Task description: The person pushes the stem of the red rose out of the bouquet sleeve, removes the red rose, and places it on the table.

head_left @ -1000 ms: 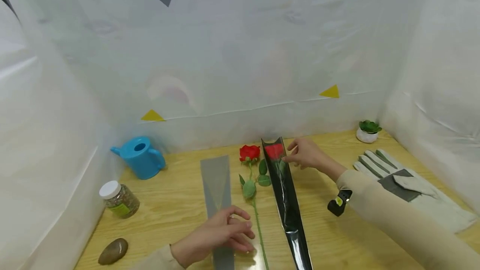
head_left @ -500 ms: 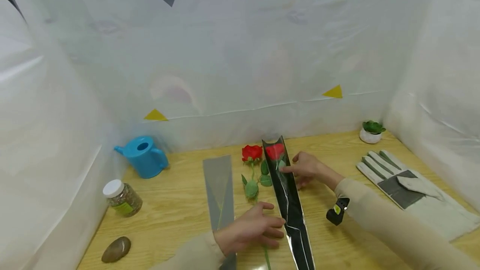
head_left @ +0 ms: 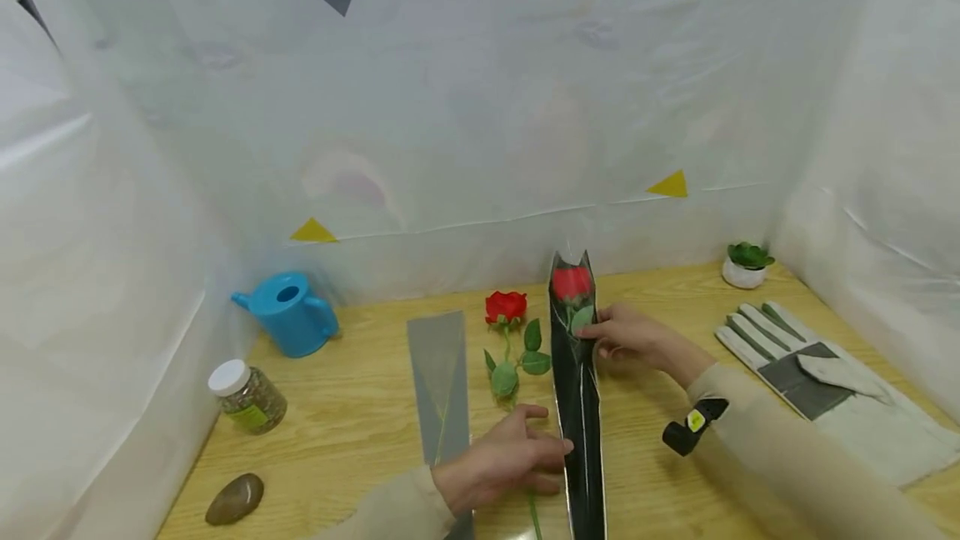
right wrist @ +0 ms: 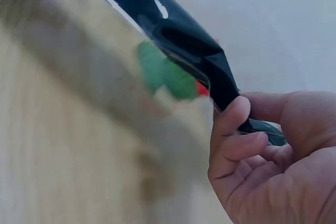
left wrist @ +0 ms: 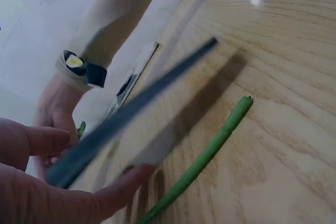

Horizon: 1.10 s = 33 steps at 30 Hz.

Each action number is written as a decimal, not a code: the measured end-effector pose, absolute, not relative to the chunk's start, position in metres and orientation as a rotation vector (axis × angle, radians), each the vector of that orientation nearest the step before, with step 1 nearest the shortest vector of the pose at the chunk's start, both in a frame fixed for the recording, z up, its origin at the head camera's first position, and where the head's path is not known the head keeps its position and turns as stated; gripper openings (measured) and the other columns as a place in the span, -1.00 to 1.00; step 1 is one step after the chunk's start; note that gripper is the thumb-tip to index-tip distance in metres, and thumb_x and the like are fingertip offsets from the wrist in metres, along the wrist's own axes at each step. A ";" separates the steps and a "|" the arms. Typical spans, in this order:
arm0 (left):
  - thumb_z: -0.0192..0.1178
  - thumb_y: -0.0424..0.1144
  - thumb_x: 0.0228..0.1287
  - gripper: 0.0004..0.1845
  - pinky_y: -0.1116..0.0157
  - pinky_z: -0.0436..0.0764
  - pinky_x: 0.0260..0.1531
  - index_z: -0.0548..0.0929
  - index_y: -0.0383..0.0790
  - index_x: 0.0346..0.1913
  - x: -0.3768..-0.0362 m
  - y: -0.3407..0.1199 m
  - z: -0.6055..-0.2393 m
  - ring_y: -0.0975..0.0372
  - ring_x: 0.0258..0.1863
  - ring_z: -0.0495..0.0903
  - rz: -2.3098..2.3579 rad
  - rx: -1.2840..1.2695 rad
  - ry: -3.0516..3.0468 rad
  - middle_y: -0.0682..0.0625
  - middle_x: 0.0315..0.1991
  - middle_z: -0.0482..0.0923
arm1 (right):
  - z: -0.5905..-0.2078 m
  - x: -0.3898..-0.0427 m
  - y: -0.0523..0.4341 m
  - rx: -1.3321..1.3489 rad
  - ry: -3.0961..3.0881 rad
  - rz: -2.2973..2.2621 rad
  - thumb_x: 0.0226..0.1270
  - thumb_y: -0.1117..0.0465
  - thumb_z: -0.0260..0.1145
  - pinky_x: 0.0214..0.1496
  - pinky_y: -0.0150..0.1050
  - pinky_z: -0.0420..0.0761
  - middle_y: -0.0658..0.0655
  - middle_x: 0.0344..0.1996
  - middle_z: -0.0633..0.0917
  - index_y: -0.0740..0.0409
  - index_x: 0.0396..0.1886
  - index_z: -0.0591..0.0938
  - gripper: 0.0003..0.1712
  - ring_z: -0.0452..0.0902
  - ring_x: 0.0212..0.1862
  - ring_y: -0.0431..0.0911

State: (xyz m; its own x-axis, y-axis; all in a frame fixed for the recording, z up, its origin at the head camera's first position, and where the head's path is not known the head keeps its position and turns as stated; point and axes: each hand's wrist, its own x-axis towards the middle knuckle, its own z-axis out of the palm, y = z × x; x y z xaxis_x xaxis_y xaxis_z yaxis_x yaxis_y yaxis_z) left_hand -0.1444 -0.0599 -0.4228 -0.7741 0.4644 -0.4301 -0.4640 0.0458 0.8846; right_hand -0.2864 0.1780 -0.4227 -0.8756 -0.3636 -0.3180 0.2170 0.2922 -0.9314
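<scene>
The right hand point(head_left: 633, 337) pinches the upper part of a black sleeve point(head_left: 579, 407) that holds a red rose point(head_left: 572, 282) inside. In the right wrist view the thumb and curled fingers point(right wrist: 236, 140) close on the edge of the sleeve point(right wrist: 173, 32), and a green leaf point(right wrist: 165, 74) shows through the clear side. The sleeve runs from the middle of the table point(head_left: 345, 415) toward its near edge, and its top end is lifted a little toward the back edge.

The left hand point(head_left: 504, 461) is at the lower part of the sleeve, near the near edge of the table. Its fingers are nearly straight, with the fingertips against the sleeve's left side. In the left wrist view the sleeve point(left wrist: 131, 114) passes between the thumb and the fingers point(left wrist: 37, 140), but I cannot tell if they really press it. This hand lies over the green stem point(left wrist: 205, 156) of a second rose point(head_left: 506, 307), which lies bare on the table just left of the sleeve.

A grey sleeve point(head_left: 438, 373) lies flat further left. A blue watering can point(head_left: 288, 323), a jar point(head_left: 247, 397) and a stone point(head_left: 235, 498) are along the left edge. A glove point(head_left: 810, 382) lies near the right edge, and a small plant pot point(head_left: 744, 265) stands in the far right corner.
</scene>
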 end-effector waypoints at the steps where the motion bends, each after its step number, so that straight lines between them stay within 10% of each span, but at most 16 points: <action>1: 0.23 -0.43 0.36 -0.37 0.02 0.68 -0.20 0.18 -0.51 0.37 -0.144 -0.060 -0.424 0.03 -0.19 0.66 1.809 0.014 1.678 -0.21 -0.07 0.51 | -0.417 -0.285 0.178 -0.136 2.071 -1.651 0.43 0.20 0.29 -0.61 -0.38 0.29 0.08 -0.57 0.55 0.37 -0.10 0.53 -0.72 0.41 -0.59 -0.18; 10: 0.33 -0.40 0.29 -0.91 0.36 0.47 -0.55 0.62 -0.22 -0.24 -0.148 -0.068 -0.414 0.30 -0.65 0.27 1.759 0.145 1.843 0.10 -0.65 0.22 | -0.368 -0.273 0.166 -0.230 2.179 -1.803 0.48 0.09 0.25 -0.45 -0.27 0.46 0.15 -0.32 0.54 0.35 0.02 0.41 -0.58 0.48 -0.34 -0.06; 14: 0.36 -0.44 0.24 -0.57 0.27 0.63 -0.48 0.31 -0.10 -0.58 -0.146 -0.071 -0.408 0.32 -0.70 0.23 1.754 0.189 1.904 0.11 -0.71 0.09 | -0.347 -0.268 0.163 -0.300 2.188 -1.872 0.46 0.03 0.27 -0.24 -0.21 0.60 0.16 -0.13 0.55 0.39 0.14 0.42 -0.46 0.51 -0.14 -0.07; 17: 0.37 -0.45 0.22 -0.66 0.26 0.67 -0.44 0.44 -0.16 -0.57 -0.142 -0.075 -0.404 0.35 -0.67 0.38 1.736 0.248 1.959 0.11 -0.73 0.23 | -0.333 -0.266 0.167 -0.344 2.099 -1.970 0.48 0.02 0.25 -0.10 -0.20 0.62 0.12 -0.09 0.61 0.42 0.22 0.41 -0.41 0.57 -0.10 -0.11; 24: 0.39 -0.43 0.20 -0.44 0.39 0.11 -0.64 0.17 -0.14 -0.65 -0.129 -0.083 -0.404 0.33 -0.69 0.02 1.713 0.408 2.055 0.15 -0.70 0.05 | -0.311 -0.259 0.173 -0.308 1.941 -2.070 0.45 0.06 0.30 -0.06 -0.22 0.63 0.07 -0.23 0.69 0.39 0.10 0.49 -0.51 0.63 -0.24 -0.15; 33: 0.41 -0.34 0.20 -0.46 0.41 0.11 -0.66 0.23 -0.21 -0.69 -0.127 -0.083 -0.400 0.34 -0.71 0.04 1.663 0.455 2.238 0.13 -0.73 0.04 | -0.294 -0.246 0.166 -0.355 1.980 -2.067 0.38 0.14 0.38 0.00 -0.23 0.61 0.09 -0.21 0.73 0.39 0.15 0.53 -0.50 0.65 -0.18 -0.10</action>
